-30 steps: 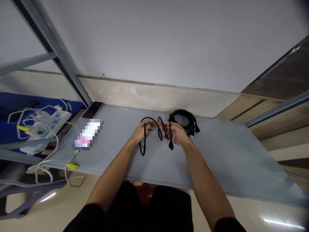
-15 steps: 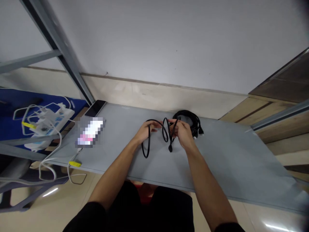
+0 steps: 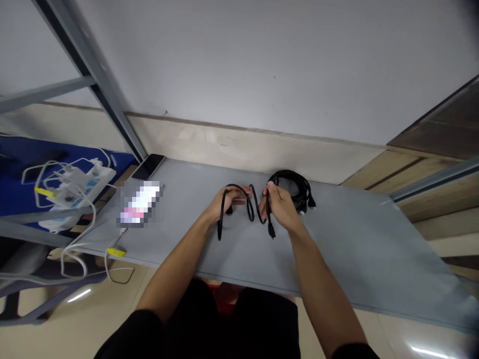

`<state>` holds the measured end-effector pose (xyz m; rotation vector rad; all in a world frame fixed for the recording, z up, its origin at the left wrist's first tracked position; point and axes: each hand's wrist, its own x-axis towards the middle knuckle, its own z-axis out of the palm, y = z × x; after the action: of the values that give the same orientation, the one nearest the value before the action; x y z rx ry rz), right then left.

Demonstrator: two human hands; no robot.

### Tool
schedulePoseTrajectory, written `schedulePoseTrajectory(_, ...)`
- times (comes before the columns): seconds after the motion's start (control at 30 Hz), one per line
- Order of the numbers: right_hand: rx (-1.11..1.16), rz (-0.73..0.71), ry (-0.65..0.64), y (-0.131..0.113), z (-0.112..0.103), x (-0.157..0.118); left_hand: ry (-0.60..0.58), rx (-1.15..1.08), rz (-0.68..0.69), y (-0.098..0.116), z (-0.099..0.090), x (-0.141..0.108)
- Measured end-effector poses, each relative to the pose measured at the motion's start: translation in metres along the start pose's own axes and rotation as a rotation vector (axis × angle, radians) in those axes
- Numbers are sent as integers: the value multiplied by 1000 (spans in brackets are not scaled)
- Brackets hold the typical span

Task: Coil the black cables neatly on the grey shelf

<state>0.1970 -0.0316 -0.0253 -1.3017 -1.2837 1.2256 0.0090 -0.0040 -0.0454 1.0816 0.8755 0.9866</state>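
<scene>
A black cable [image 3: 251, 209] hangs in loose loops between my two hands, above the grey tabletop [image 3: 239, 254]. My left hand [image 3: 224, 200] is closed on its left loops, and a dark connector [image 3: 229, 211] shows just under the fingers. On the other side, my right hand [image 3: 277, 202] pinches the cable close to one end. From that pinch the black plug [image 3: 271, 230] points down toward me. Right behind my right hand lies a coiled bundle of black cables [image 3: 299, 182], with connector ends at its right side.
At the left, a blurred lit screen [image 3: 140, 204] and a dark phone [image 3: 148, 167] lie on the table. Beyond them a white power strip [image 3: 101, 175] carries several plugs and white cords. A metal post [image 3: 108, 94] rises at the left; the wall stands behind.
My right hand has shifted its hold, and the plug end now hangs slightly further right. The loops are more spread out. A second connector has come into view under my left hand.
</scene>
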Motion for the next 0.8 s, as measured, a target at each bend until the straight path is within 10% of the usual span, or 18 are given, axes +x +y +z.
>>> schedulePoseTrajectory(0.33, 228, 112, -136, 7, 13, 7, -30, -30, 53, -2, 6, -1)
schedulePoseTrajectory(0.8, -93, 93, -352, 6, 12, 2, -33, -40, 26, -5, 6, 1)
